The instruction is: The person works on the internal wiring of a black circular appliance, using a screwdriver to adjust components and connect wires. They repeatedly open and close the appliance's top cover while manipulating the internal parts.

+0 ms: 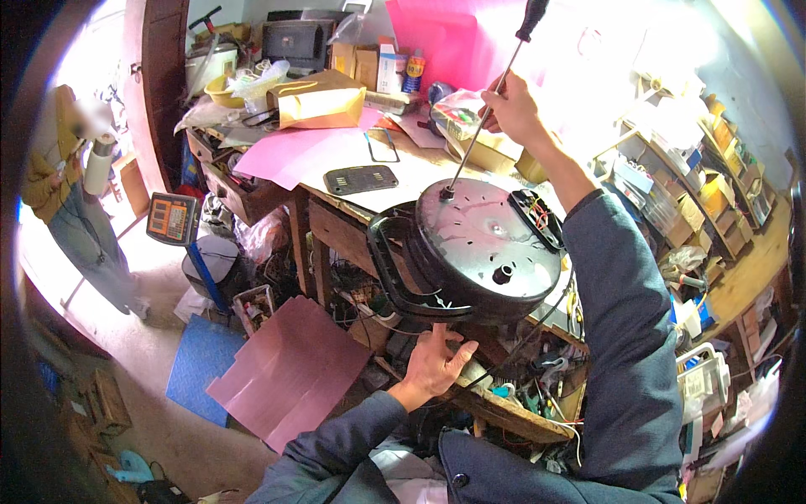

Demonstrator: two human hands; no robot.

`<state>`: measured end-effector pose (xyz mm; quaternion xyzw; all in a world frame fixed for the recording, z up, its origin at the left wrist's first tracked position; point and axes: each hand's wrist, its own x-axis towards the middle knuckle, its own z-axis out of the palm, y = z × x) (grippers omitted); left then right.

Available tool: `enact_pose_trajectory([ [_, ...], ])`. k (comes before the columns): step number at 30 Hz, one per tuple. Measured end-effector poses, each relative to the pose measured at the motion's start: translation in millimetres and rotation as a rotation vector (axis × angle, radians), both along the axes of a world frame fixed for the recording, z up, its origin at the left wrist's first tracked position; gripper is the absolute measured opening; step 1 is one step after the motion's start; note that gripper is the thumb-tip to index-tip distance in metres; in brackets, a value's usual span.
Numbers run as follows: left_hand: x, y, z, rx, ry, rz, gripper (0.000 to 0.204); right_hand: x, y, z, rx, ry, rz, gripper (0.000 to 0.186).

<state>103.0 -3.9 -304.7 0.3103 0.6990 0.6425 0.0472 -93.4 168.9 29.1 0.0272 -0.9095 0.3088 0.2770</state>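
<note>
A round black appliance (478, 231) rests tilted at the table's edge, its grey metal face up, with a black handle frame along its left side. Wires show in an opening on the metal face. My right hand (516, 109) is closed round the shaft of a long screwdriver (504, 71); its black handle rises above the hand. The screwdriver's lower end meets a small black foot (447, 193) on the metal face. Below the appliance, my left hand (434, 365) touches the handle frame's lower edge with a raised finger, its thumb spread apart.
On the table lie a dark flat panel (361, 179), pink sheets (290, 157) and a cardboard box (323, 101). Tools and wires fill an open drawer (520, 412) beneath my arms. Cluttered shelves (697, 185) stand right. At left are a scale display (172, 220) and another person (80, 202).
</note>
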Motion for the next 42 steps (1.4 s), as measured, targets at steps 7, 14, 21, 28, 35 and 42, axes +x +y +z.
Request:
enact_pose_trajectory([
  [7,-4.2,6.2,-3.4,0.148,-0.164,-0.063,0.068,2.7,1.4,7.5,-0.104,-0.146,0.159,0.016],
  [14,-5.9,15.7,-6.8,0.268,-0.350,-0.024,0.061,0.2,4.9,7.4,0.024,-0.111,0.048,0.020],
  [21,-6.1,15.1,-9.9,0.201,-0.366,-0.023,0.054,-11.4,3.8,-0.6,-0.035,-0.030,0.026,0.027],
  [28,-4.3,12.7,-5.5,0.252,-0.353,-0.027,0.052,-12.5,6.7,1.5,0.038,-0.180,0.035,0.020],
  [35,-5.0,10.9,-2.8,0.220,-0.290,-0.021,0.055,-9.0,5.0,-3.7,-0.079,-0.085,0.137,0.013],
  [42,-3.5,8.0,1.8,0.174,-0.262,-0.043,0.046,-12.3,10.6,-9.0,-0.051,-0.026,0.027,0.018],
])
